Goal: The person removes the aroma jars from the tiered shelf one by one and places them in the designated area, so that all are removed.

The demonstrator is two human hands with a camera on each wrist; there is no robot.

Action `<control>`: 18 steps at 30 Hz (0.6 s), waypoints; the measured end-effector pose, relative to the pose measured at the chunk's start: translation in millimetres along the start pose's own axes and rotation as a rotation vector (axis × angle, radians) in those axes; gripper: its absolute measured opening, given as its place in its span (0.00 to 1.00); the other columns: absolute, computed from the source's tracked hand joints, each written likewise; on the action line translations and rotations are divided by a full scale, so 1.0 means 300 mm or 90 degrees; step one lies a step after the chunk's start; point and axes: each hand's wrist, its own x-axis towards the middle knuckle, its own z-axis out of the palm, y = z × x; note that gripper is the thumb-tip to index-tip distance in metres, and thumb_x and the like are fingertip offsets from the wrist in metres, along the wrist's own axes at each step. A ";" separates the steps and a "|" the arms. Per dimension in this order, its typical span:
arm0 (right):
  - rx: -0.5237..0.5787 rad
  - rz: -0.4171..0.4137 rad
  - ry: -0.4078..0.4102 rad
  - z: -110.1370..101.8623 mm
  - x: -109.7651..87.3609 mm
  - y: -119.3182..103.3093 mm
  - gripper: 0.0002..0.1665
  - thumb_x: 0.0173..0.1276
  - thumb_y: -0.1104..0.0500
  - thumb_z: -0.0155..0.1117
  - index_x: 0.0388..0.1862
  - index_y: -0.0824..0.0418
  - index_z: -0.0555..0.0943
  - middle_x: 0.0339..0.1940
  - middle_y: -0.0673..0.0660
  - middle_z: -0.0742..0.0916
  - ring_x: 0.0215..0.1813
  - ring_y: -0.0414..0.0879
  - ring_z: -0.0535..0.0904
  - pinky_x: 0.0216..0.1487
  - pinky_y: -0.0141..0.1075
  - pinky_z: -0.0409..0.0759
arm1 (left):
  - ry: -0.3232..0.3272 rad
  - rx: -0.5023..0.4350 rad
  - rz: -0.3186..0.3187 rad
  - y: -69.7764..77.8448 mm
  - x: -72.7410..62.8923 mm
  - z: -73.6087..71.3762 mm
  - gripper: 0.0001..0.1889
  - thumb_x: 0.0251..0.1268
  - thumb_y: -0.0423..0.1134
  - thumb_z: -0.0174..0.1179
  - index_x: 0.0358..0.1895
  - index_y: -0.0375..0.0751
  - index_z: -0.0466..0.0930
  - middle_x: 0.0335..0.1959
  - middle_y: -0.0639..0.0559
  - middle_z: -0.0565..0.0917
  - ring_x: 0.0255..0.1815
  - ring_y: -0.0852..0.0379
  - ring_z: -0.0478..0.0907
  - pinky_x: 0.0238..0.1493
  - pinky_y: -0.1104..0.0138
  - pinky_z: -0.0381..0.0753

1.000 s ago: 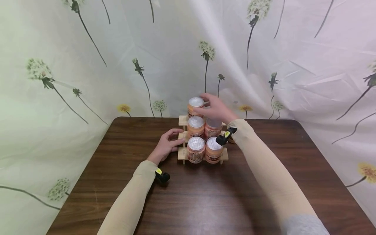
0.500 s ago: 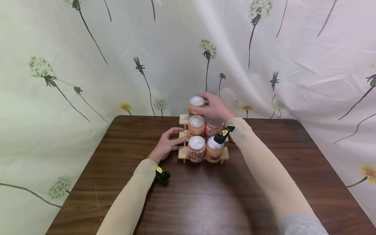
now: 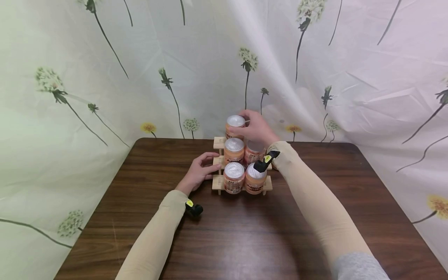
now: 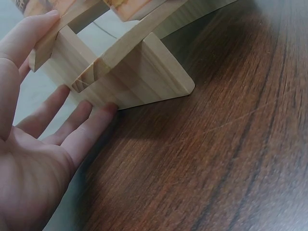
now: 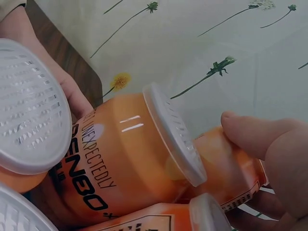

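A small three-step wooden rack (image 3: 217,182) stands on the table, bearing orange jars with pale ridged lids. Two jars sit on the front step, a left one (image 3: 234,179) and a right one (image 3: 254,182). Behind them are another orange jar (image 3: 233,155) and a redder one (image 3: 254,155). At the top step my right hand (image 3: 257,128) grips a jar (image 3: 231,130), thumb on its near side; in the right wrist view the far fingers are partly hidden. My left hand (image 3: 198,171) touches the rack's left side with extended fingers, the thumb (image 4: 45,21) at a shelf end.
The dark wood-grain table (image 3: 224,237) extends around the rack. Close behind it hangs a pale curtain (image 3: 210,77) printed with dandelions. Something round (image 3: 275,166) shows partly behind my right wrist.
My right hand and the top jar have shifted slightly to the right over the top step. The left hand stays at the rack's side.
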 end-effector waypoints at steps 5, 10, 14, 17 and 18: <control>0.015 -0.002 0.040 -0.006 -0.005 0.003 0.36 0.65 0.48 0.81 0.65 0.62 0.77 0.57 0.58 0.84 0.56 0.52 0.82 0.55 0.46 0.84 | -0.002 -0.010 0.002 0.001 0.000 0.002 0.24 0.71 0.39 0.71 0.68 0.48 0.77 0.74 0.41 0.68 0.63 0.45 0.77 0.48 0.56 0.88; 0.051 -0.002 0.082 -0.027 -0.015 -0.003 0.37 0.65 0.49 0.81 0.66 0.63 0.76 0.58 0.59 0.84 0.58 0.53 0.81 0.56 0.45 0.84 | -0.001 -0.018 0.001 0.003 -0.004 0.003 0.24 0.71 0.38 0.71 0.68 0.47 0.77 0.74 0.41 0.68 0.64 0.45 0.76 0.48 0.56 0.88; 0.076 -0.013 0.122 -0.047 -0.026 0.000 0.36 0.65 0.51 0.80 0.65 0.63 0.75 0.58 0.59 0.83 0.57 0.53 0.80 0.55 0.44 0.81 | -0.001 -0.019 0.001 0.005 -0.005 0.003 0.24 0.71 0.38 0.71 0.68 0.48 0.77 0.74 0.41 0.68 0.64 0.45 0.76 0.48 0.56 0.88; 0.088 -0.020 0.152 -0.066 -0.035 0.016 0.35 0.65 0.50 0.80 0.63 0.62 0.75 0.58 0.59 0.82 0.56 0.53 0.79 0.53 0.44 0.80 | -0.001 -0.019 0.000 0.004 -0.005 0.004 0.24 0.71 0.38 0.71 0.68 0.48 0.77 0.74 0.41 0.68 0.64 0.45 0.76 0.48 0.56 0.88; 0.092 -0.020 0.161 -0.073 -0.039 0.020 0.35 0.65 0.50 0.80 0.64 0.62 0.75 0.58 0.59 0.82 0.56 0.54 0.79 0.53 0.43 0.80 | -0.001 -0.018 -0.001 0.003 -0.004 0.004 0.24 0.71 0.38 0.71 0.68 0.48 0.77 0.74 0.41 0.68 0.64 0.45 0.76 0.48 0.57 0.88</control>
